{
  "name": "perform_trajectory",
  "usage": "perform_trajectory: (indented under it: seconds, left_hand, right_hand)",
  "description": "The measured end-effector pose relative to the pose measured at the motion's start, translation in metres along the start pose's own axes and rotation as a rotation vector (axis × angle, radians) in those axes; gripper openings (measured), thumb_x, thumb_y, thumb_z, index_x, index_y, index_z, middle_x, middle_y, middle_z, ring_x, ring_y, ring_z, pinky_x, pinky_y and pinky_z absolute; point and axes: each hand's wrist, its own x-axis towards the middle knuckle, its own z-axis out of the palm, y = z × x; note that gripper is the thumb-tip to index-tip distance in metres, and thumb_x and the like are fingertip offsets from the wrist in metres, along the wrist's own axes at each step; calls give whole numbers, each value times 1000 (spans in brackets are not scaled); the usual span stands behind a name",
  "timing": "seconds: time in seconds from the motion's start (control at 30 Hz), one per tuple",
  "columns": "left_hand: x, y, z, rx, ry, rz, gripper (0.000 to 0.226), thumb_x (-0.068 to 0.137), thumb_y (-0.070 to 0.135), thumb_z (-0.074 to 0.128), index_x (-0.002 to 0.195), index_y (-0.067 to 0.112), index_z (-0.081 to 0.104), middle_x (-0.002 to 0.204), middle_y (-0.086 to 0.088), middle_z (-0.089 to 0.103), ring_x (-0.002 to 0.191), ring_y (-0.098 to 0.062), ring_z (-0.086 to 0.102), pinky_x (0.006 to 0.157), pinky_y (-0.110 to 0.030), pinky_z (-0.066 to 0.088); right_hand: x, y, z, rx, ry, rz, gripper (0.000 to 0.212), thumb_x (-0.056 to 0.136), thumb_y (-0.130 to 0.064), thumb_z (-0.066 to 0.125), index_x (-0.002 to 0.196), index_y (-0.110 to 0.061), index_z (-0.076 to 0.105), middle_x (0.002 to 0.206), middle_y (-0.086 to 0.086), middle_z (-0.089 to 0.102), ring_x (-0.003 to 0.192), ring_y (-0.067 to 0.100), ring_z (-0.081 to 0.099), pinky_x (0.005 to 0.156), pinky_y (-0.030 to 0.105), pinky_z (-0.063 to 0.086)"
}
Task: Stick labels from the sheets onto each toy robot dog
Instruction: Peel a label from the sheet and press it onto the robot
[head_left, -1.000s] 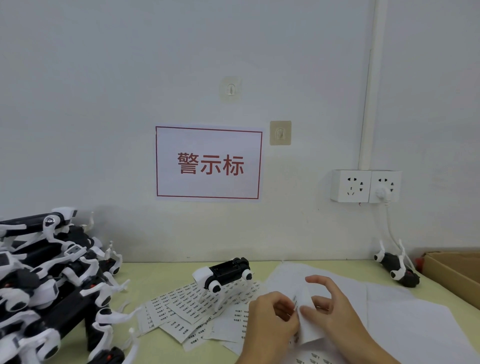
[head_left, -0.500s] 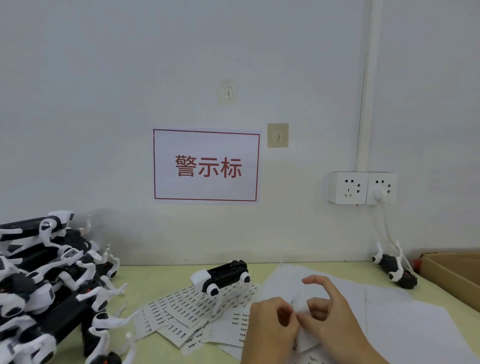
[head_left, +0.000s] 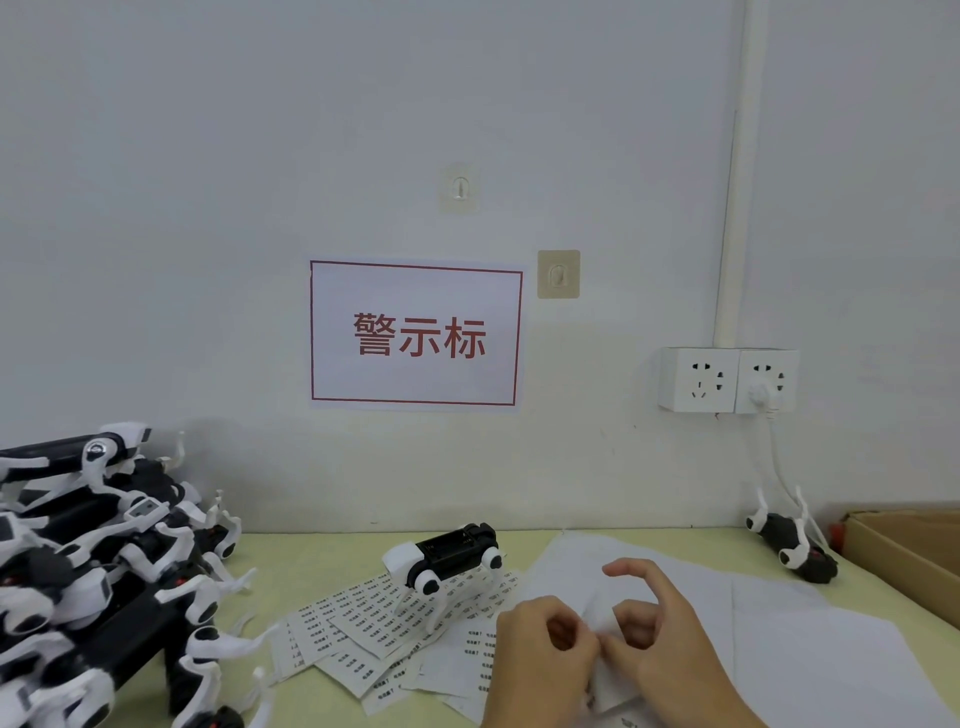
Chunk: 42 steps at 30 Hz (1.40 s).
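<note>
1. Compared with the frame a second ago, the camera has tipped upward, so the wall sign (head_left: 415, 335) and the double socket (head_left: 727, 380) sit lower in view, and both hands have drawn closer together over the same label sheet (head_left: 605, 613).
2. The left hand (head_left: 540, 660) has its fingers curled and pinches the sheet's edge; the right hand (head_left: 660, 639) pinches it with thumb and a bent finger, its index finger lifted and arched.
3. The sign bears a red border and red characters, "警示标". The printed label sheets (head_left: 363, 618) spread on the table (head_left: 311, 556) carry rows of text too small to read.
4. One toy robot dog (head_left: 444, 558) stands on those sheets; a heap of dogs (head_left: 88, 571) lies at left, and another dog (head_left: 792, 543) lies overturned near the wall.
5. A cardboard box (head_left: 914, 551) sits at the right edge; its contents are hidden.
</note>
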Motion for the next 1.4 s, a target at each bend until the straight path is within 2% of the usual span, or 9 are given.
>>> perform_trajectory:
  seconds: [0.2,0.4,0.6,0.73,0.83,0.93,1.07,1.2,1.4]
  left_hand:
    - [2,-4,-2,-61,-34,-49,14,84,17,73,71,17,71,67,-3,72,65,-17,69,69,-33,60]
    - [0,-1,-4,-18,-30,-58,16,86,19,70,71,15,71,65,-1,71,57,-5,61,63,-20,54]
    - [0,0,-5,4,-26,-105,23,87,17,67,65,21,65,59,6,63,52,-1,55,58,-13,46]
    - [2,-3,-6,-11,24,-143,23,89,19,66,66,21,65,63,0,67,57,-6,60,60,-18,50]
    - [4,-5,-8,-58,73,-174,23,92,19,65,70,17,67,71,-6,72,67,-20,69,67,-27,54]
    - [3,-5,-10,-102,109,-194,19,93,19,65,75,16,67,74,-8,73,66,-20,69,67,-27,53]
    - [3,-4,-10,-117,128,-184,17,93,16,65,75,16,66,73,-9,73,67,-22,69,66,-27,53]
    - [2,-4,-9,-128,127,-147,18,93,12,66,75,15,67,71,-8,71,62,-16,64,68,-30,55]
    - [1,-3,-11,-206,124,-103,19,93,8,65,76,13,71,68,-2,71,58,-9,64,61,-21,53]
  right_hand:
    - [1,0,-1,19,-15,13,47,81,2,76,110,-28,55,55,9,53,53,20,50,58,28,44]
    - [1,-4,-2,0,-9,57,50,79,12,68,111,-25,55,67,26,61,61,28,59,68,35,49]
    - [-1,-5,0,-55,14,63,45,79,13,59,109,-20,56,55,3,56,58,19,54,65,32,43]
    - [-2,-4,-1,-159,38,85,48,80,10,59,108,-28,52,50,-6,43,50,7,42,56,15,38]
    - [-2,-4,3,-250,95,98,42,82,3,64,106,-30,53,73,-5,58,68,10,54,68,17,45]
    - [-2,-9,9,-379,156,27,37,83,-4,68,98,-36,59,101,-7,53,98,9,52,88,24,42]
    - [-7,-8,8,-385,91,-209,37,78,5,68,89,-30,73,71,-6,62,70,10,60,64,11,43]
    - [-9,-8,14,-477,-97,-250,42,78,-18,56,110,-40,71,76,-16,62,72,7,61,65,12,44]
    - [-6,-6,13,-510,-179,-253,57,76,-24,52,124,-54,57,82,-8,59,72,8,57,65,12,41]
